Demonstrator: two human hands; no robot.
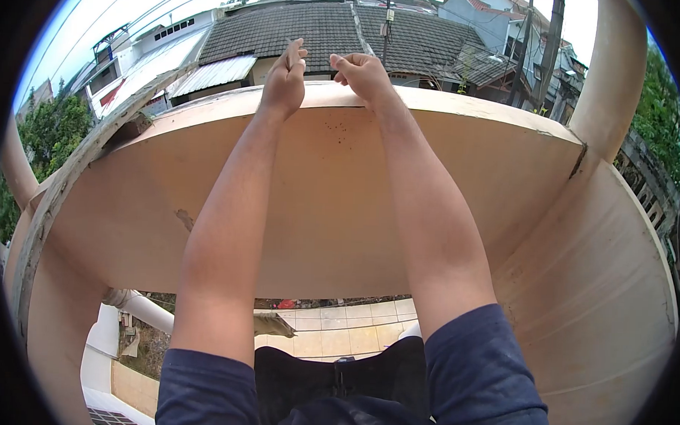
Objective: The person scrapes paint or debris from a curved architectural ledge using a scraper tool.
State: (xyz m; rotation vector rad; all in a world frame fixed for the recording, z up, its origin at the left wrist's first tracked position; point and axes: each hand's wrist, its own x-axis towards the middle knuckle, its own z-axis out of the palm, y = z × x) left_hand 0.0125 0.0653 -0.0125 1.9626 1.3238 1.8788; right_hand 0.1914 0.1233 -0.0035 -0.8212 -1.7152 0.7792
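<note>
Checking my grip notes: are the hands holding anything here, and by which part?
Neither holds an object. The left hand and right hand rest on the far top edge of the cream balcony wall, fingers loosely curled.

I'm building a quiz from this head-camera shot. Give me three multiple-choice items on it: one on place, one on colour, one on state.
1. Where are the hands?
A. On the top edge of the balcony wall
B. On the tiled floor
C. In the lap

2. What colour are the sleeves?
A. Red
B. Dark blue
C. White

3. What do the hands hold?
A. A tool
B. A cloth
C. Nothing that shows

Answers:
1 A: the left hand and right hand rest at the top edge of the cream balcony wall.
2 B: both sleeves are dark blue.
3 C: the fingers curl loosely, and no object is visible in them.
</note>
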